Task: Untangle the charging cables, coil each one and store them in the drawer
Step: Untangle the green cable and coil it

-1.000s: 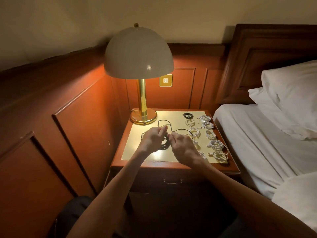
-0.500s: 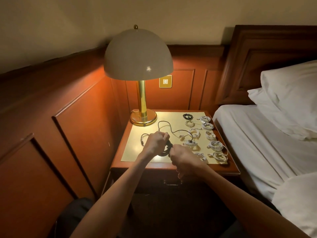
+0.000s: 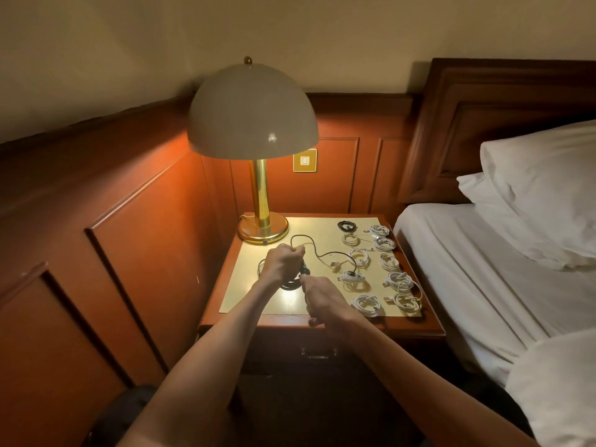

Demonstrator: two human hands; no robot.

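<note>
A black charging cable (image 3: 317, 253) lies partly coiled on the nightstand (image 3: 416, 327). My left hand (image 3: 283, 261) grips its coiled part above the tabletop. My right hand (image 3: 325, 301) pinches a strand of the same cable near the front edge. The loose end of the cable snakes back toward the lamp and right to a plug. Several coiled white cables (image 3: 367, 304) lie in rows on the right side of the top, with one small coiled black cable (image 3: 346, 225) at the back. The closed drawer (image 3: 317, 353) sits below the front edge.
A brass lamp (image 3: 263, 227) with a dome shade stands at the back left of the nightstand. Wood panelling runs along the left and behind. A bed (image 3: 483, 269) with white sheets and pillows lies close on the right.
My right hand has drawn back toward the front edge, pulling a strand of the black cable. My left hand stays on the coil and the loose loop has shrunk.
</note>
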